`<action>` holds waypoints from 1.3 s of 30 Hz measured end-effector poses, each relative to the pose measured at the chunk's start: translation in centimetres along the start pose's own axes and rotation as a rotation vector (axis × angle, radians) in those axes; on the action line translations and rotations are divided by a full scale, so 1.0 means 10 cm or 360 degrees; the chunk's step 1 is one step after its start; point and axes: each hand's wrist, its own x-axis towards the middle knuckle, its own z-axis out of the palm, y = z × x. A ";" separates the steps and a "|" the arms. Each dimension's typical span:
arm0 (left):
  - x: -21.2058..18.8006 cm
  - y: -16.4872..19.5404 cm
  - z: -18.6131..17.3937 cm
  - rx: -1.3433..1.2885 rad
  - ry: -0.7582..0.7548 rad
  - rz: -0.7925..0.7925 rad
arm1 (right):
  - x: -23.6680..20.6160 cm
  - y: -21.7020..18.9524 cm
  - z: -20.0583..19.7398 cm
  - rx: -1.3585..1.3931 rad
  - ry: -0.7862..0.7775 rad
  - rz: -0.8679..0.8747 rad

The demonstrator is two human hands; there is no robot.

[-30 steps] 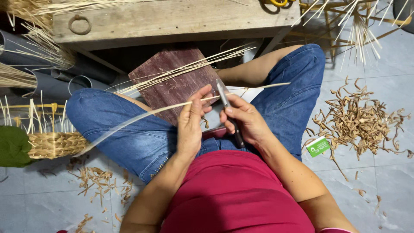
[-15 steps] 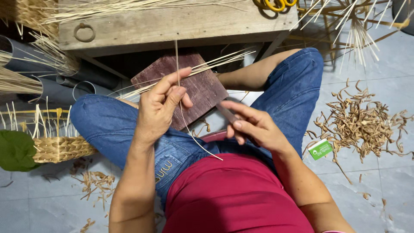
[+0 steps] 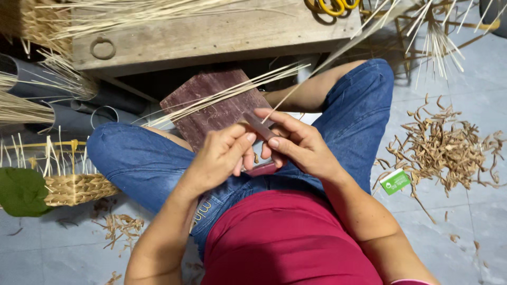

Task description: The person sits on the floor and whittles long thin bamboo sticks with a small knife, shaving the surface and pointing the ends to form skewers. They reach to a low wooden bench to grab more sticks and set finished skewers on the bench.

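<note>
The right hand is closed around a small dark-handled knife, its grip wrapped on the handle with the thumb laid along the top, the tool slanting up and to the left. The left hand sits just beside it, thumb and forefinger pinched narrowly at the knife's near end; what they pinch is too thin to make out for sure, though a pale reed strip runs from the meeting point of the two hands up and away to the right, past the knee. Both hands hover over the lap, touching one another at the fingers.

Under and behind them lies a dark reddish wooden board, resting on the person's crossed legs in blue jeans, with a bundle of thin pale reeds lying slantwise across it. Beyond the board stands a low wooden bench (a metal ring pull on its left front), with yellow-handled scissors on its far edge. To the person's right, a heap of brown shavings is scattered on the tiled floor, a small green tag near it. To the left sits a half-woven basket beside a green leaf.
</note>
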 end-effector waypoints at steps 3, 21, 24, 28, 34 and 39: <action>-0.03 -0.19 0.09 0.0052 0.0005 -0.0022 | 0.03 0.13 -0.04 0.0063 0.0108 0.0118; -0.76 -0.94 -0.13 -0.0308 -0.0179 -0.0311 | 0.08 0.26 -0.48 0.0156 0.0476 0.0126; -0.89 -1.01 -0.22 -0.0278 -0.0184 -0.0370 | 0.05 0.25 -0.57 0.0180 0.0515 0.0032; -1.01 -1.07 -0.32 -0.0219 -0.0138 -0.0440 | 0.01 0.21 -0.69 0.0159 0.0590 -0.0045; -1.16 -1.08 -0.47 -0.0029 -0.0063 -0.0453 | -0.07 0.14 -0.86 0.0138 0.0702 -0.0106; -1.21 -1.03 -0.53 0.0063 -0.0032 -0.0483 | -0.09 0.13 -0.88 0.0142 0.0719 -0.0084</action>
